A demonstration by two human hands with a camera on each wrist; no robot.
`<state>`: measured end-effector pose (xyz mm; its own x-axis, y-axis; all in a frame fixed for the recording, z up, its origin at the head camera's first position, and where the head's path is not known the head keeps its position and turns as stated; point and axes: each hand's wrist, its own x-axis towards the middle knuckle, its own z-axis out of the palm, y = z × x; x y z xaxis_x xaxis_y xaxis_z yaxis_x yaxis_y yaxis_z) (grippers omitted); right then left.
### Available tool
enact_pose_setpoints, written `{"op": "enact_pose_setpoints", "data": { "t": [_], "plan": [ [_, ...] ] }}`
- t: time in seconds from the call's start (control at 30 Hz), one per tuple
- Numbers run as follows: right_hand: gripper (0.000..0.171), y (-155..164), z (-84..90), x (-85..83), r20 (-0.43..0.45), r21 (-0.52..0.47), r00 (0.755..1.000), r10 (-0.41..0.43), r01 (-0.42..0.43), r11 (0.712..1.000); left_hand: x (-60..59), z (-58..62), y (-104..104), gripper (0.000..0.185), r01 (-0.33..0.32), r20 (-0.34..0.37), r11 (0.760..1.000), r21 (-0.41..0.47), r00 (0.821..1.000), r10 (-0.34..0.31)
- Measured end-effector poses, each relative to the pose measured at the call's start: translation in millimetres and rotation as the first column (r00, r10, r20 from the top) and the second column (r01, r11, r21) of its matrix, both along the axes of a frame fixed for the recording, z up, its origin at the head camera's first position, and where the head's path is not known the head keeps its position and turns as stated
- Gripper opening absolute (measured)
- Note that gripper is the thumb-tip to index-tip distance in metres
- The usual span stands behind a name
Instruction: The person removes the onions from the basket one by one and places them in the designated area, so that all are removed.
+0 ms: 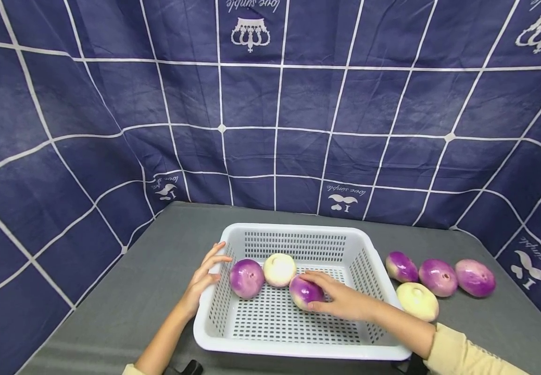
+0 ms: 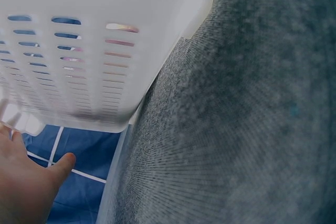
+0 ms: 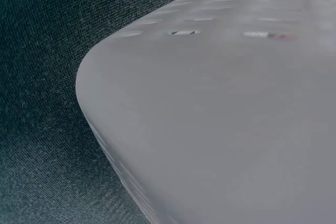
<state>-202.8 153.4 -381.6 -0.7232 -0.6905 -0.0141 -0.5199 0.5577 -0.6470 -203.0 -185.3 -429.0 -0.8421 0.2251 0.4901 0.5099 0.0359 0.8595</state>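
A right hand (image 1: 345,302) curls its fingers around a round purple-and-white turnip (image 1: 304,291) on the floor of a white perforated plastic basket (image 1: 298,341), beside two more turnips (one purple (image 1: 247,278), one pale (image 1: 279,269)). The left hand (image 1: 203,279), fingers relaxed, rests against the basket's left rim. Four turnips (image 1: 439,278) lie on the grey tabletop (image 1: 125,291) just right of the basket.
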Motion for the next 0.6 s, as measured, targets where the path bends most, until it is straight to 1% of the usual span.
{"op": "enact_pose_setpoints", "data": {
  "t": [0.07, 0.13, 0.27, 0.43, 0.6],
  "plan": [
    [0.053, -0.6, 0.0, -0.7, -0.01, -0.01, 0.998, 0.057, -0.057, 0.998, -0.2, 0.6, -0.4, 0.038, 0.0, 0.005, 1.0, 0.001, 1.0, 0.0],
    [0.046, -0.7, 0.1, -1.3, 0.002, -0.017, 0.994, 0.11, -0.11, 0.994, -0.2, 0.7, -0.9, 0.038, 0.002, 0.01, 1.0, -0.002, 1.0, -0.002],
    [0.042, 0.0, 1.1, -1.6, 0.01, -0.029, 0.981, 0.193, -0.193, 0.981, 0.1, 0.9, -1.3, 0.038, 0.001, 0.012, 1.0, -0.002, 1.0, -0.001],
    [0.043, 3.1, 3.4, -0.1, 0.019, -0.029, 0.976, 0.218, -0.217, 0.976, 1.2, 1.1, -1.2, 0.038, 0.005, 0.018, 1.0, 0.008, 1.0, -0.005],
    [0.043, 8.6, 9.9, 3.3, 0.042, -0.015, 0.982, 0.183, -0.182, 0.983, 1.5, 2.2, -0.3, 0.039, 0.008, 0.01, 1.0, 0.005, 1.0, -0.008]
  ]
}}
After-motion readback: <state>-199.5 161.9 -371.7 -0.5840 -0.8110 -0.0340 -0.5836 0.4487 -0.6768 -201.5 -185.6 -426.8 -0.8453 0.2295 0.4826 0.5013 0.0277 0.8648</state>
